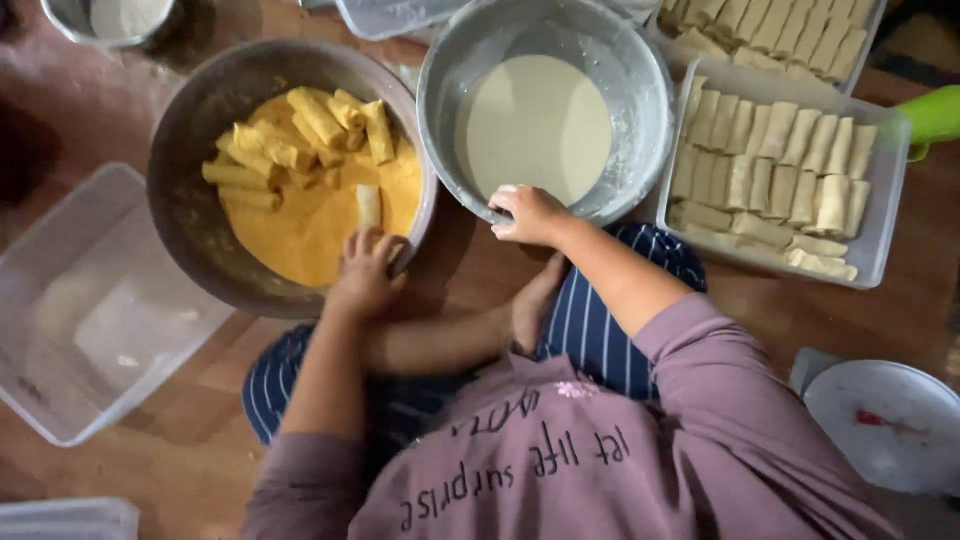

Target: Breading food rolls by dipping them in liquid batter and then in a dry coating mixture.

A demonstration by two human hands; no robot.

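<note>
on floor, left hand (pixel 365 272) gripping crumb bowl (pixel 190 210), right hand (pixel 527 212) gripping batter bowl (pixel 640 120)

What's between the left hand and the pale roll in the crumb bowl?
Nothing visible. Left hand is at the crumb bowl rim; pale roll lies just past its fingertips on crumbs. Right hand grips the batter bowl.

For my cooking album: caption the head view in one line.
Left hand grips the rim of a round metal bowl of orange crumbs; right hand holds the grey metal batter bowl.

We see the top tray of rolls (pixel 770 25) cut off by the edge, and the green object (pixel 935 115) only partly.
</note>
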